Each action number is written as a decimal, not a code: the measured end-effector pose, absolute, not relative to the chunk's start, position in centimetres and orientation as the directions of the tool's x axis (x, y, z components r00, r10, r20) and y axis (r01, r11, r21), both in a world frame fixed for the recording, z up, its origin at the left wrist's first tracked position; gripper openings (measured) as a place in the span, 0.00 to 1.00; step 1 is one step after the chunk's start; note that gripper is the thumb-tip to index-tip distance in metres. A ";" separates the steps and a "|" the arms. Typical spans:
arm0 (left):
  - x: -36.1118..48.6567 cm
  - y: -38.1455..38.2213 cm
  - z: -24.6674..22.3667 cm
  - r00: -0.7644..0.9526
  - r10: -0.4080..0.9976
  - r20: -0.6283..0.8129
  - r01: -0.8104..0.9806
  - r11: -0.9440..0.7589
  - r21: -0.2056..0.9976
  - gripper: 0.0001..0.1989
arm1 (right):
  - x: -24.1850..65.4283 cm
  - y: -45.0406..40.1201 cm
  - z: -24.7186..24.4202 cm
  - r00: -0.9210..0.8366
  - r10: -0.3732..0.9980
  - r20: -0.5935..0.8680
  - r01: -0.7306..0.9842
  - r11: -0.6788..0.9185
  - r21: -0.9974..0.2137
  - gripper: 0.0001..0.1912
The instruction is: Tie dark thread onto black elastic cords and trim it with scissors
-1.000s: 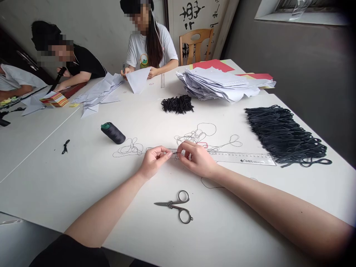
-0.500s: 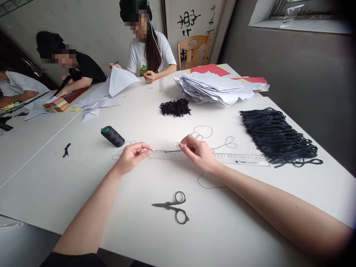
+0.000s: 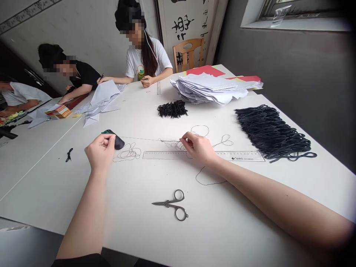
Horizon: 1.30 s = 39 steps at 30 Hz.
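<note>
A dark thread (image 3: 139,138) runs taut above the table between my two hands. My left hand (image 3: 100,150) pinches its left end, in front of the black thread spool (image 3: 119,142), which it partly hides. My right hand (image 3: 198,146) is closed on the thread's other end, where a small tangle shows by the fingertips. Beneath the right wrist lies a clear ruler (image 3: 172,155), its middle covered by the hand. Loose thread loops (image 3: 129,152) rest at the ruler's left end, with more around my right hand. Nearer to me are small metal scissors (image 3: 171,204), blades together.
To the right lies a large pile of black cord loops (image 3: 272,133); a smaller black bundle (image 3: 172,109) is farther back. A paper stack (image 3: 211,89) sits behind it. One small black cord piece (image 3: 69,155) lies at left. Several co-workers sit across the table, among papers (image 3: 102,98).
My left hand has moved left and slightly up, drawing the thread out straight. My right hand stays nearly in place. A co-worker's lifted paper has come down to the table.
</note>
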<state>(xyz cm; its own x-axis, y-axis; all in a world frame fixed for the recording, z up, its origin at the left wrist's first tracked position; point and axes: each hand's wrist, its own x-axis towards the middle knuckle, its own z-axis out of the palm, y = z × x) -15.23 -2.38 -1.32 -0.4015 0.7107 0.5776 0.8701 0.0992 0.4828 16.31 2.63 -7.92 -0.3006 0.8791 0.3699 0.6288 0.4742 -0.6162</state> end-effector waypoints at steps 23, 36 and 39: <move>-5.2 -3.4 -6.1 0.079 0.995 -0.061 0.378 0.026 0.925 0.11 | 15.5 0.7 -7.9 -0.290 0.737 0.611 0.367 0.675 -0.640 0.08; -5.2 -3.3 -6.2 0.084 0.986 -0.147 0.319 0.113 0.941 0.13 | 15.0 0.3 -7.7 -0.539 0.659 0.525 0.588 0.740 -0.326 0.13; -4.9 -3.3 -6.2 0.109 0.985 -0.136 0.313 0.096 0.945 0.13 | 14.7 0.3 -8.3 -0.634 0.584 0.507 0.473 0.812 -0.343 0.11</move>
